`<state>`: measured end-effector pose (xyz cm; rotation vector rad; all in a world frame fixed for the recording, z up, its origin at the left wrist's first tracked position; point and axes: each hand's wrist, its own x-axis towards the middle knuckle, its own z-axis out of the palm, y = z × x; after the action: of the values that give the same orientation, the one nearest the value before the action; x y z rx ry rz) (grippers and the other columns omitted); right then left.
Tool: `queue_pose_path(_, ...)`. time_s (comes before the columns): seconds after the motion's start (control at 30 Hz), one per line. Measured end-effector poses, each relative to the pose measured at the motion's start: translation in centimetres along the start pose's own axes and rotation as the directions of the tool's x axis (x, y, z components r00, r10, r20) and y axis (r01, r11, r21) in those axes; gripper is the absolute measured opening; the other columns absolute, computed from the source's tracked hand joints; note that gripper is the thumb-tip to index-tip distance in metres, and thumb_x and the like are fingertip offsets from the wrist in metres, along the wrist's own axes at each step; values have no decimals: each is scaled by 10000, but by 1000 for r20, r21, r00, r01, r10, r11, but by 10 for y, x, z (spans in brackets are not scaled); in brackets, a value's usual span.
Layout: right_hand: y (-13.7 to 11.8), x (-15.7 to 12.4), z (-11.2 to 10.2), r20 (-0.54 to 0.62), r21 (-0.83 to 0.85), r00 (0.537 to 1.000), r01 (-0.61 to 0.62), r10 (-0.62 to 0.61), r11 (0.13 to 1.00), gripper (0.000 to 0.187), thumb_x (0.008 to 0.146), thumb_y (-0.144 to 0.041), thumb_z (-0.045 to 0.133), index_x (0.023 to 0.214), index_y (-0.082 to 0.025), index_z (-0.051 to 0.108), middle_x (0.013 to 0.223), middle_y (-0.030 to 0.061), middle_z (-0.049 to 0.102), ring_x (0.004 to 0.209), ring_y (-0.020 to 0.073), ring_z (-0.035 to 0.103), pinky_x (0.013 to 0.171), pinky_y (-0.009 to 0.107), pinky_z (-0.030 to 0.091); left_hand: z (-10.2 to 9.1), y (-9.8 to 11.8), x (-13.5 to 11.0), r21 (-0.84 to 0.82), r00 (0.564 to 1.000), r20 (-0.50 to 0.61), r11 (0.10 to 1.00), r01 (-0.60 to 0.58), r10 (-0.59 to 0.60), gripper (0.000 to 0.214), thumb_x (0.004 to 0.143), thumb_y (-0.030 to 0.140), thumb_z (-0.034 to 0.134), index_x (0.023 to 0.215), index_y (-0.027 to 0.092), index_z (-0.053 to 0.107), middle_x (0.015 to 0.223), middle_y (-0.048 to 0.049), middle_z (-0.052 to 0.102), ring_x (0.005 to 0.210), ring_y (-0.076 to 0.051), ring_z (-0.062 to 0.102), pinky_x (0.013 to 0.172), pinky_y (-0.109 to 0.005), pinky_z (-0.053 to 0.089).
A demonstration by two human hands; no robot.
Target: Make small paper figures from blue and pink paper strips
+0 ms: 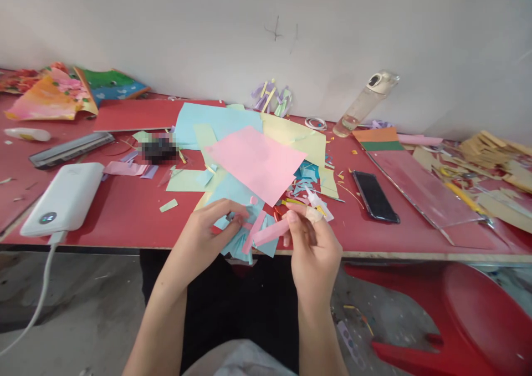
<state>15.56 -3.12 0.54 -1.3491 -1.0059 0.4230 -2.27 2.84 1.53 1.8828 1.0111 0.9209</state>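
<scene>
As the right hand (315, 242) pinches a pink strip (270, 233), the left hand (211, 229) curls close by, its hold unclear.

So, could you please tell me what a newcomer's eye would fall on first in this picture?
Probably the large pink sheet in the middle of the cluttered red table. Just in front of it, at the near edge, the right hand pinches a narrow pink strip. The white power bank at the left and the clear bottle near the wall, right of centre, also stand out.
</scene>
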Motion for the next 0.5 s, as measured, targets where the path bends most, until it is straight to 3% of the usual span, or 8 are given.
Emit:
queue_pose_path(0.23,3,22,21,-116,157,991,-47,66,986,131,910,-320,729,981,-210,718,693,-23,658,451,94,565,434,234,514,11,12,-12,2,995,27,995,-96,96,206,953,101,527,952,225,691,914,-28,741,901,-186,703,837,-308,563)
queue_pose_path(0.37,10,22,18,-29,203,994,-101,110,974,156,856,-313,781,955,-207,722,726,-10,684,514,120,632,487,261,579,16,6,-17,82,991,-14,987,-135,137,106,957,186,629,974,243,717,947,-41,758,1002,-231,708,847,-328,581)
queue_pose_path(0.5,15,20,13,43,243,990,-139,132,960,120,836,-288,809,897,-205,750,792,12,743,619,157,727,577,288,654,16,-2,-16,135,988,-47,981,-137,145,113,957,153,634,951,238,709,929,-36,752,948,-215,715,826,-315,576)
